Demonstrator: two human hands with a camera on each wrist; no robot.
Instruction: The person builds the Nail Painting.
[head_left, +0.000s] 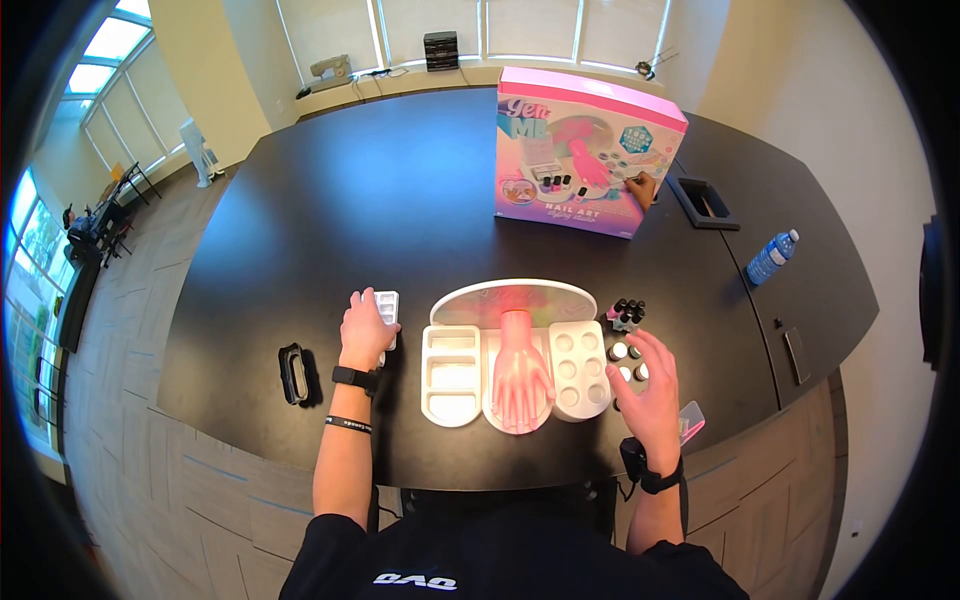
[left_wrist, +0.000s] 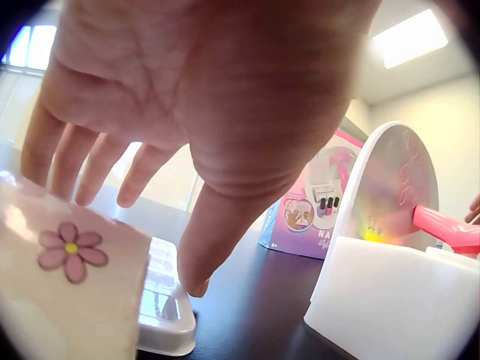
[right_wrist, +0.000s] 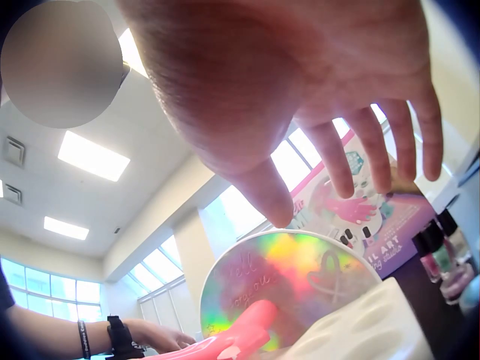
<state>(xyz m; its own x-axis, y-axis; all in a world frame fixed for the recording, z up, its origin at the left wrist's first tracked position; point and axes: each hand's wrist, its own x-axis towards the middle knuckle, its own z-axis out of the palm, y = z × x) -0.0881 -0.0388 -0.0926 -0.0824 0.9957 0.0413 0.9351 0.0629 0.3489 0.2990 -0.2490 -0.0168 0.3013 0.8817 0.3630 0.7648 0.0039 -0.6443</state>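
My left hand (head_left: 366, 328) is over a white tray with small compartments (head_left: 387, 308), its thumb at the tray's right edge. In the left wrist view, a pale glossy piece with a pink flower (left_wrist: 73, 253) partly hides the tray (left_wrist: 166, 330) and fingertips. My right hand (head_left: 650, 397) hovers with fingers spread beside several white-topped nail polish bottles (head_left: 641, 372), holding nothing. Between my hands is a white nail art station (head_left: 452, 330) with a pink model hand (head_left: 519, 375), a round-welled palette (head_left: 578, 368) and a shiny, curved back panel (right_wrist: 292, 281).
Behind the station stands a large nail art box (head_left: 590, 150). Black-capped polish bottles (head_left: 627, 313) stand right of it. A black framed object (head_left: 294, 374) lies far left. To the right are a water bottle (head_left: 772, 257), a phone-like object (head_left: 795, 355) and a pink-edged clear piece (head_left: 691, 421).
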